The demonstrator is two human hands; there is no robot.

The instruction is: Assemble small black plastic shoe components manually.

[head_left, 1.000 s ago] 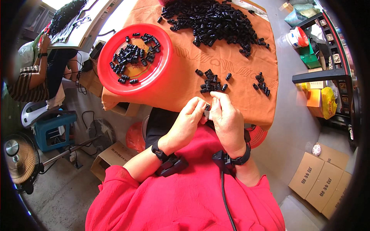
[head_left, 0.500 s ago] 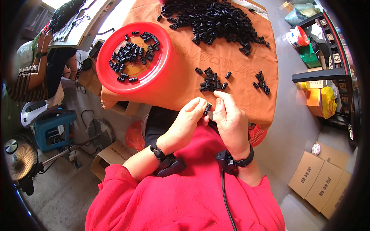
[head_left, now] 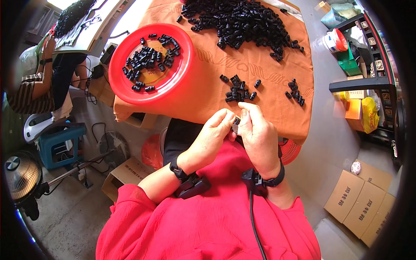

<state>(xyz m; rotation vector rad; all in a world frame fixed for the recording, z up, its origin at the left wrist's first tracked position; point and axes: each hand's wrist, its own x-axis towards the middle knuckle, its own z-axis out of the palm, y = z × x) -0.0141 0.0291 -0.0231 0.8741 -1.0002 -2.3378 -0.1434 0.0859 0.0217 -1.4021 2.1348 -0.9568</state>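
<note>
Hands: your left hand (head_left: 215,132) and right hand (head_left: 255,130) pinch one black clip (head_left: 236,123) | risk: held over your lap past the desk (head_left: 260,65) edge, a slip drops it to the floor

Cardboard boxes (head_left: 359,201) (floor), fan (head_left: 21,175)

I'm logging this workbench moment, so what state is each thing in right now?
Small black plastic part: pinched between both hands' fingertips, above the table edge.
Left hand: closed in a grip on the part.
Right hand: closed in a grip on the part.
Round red plastic tray: flat on the table, partly filled with black parts.
Orange cloth-covered table: strewn with loose black parts.
</note>
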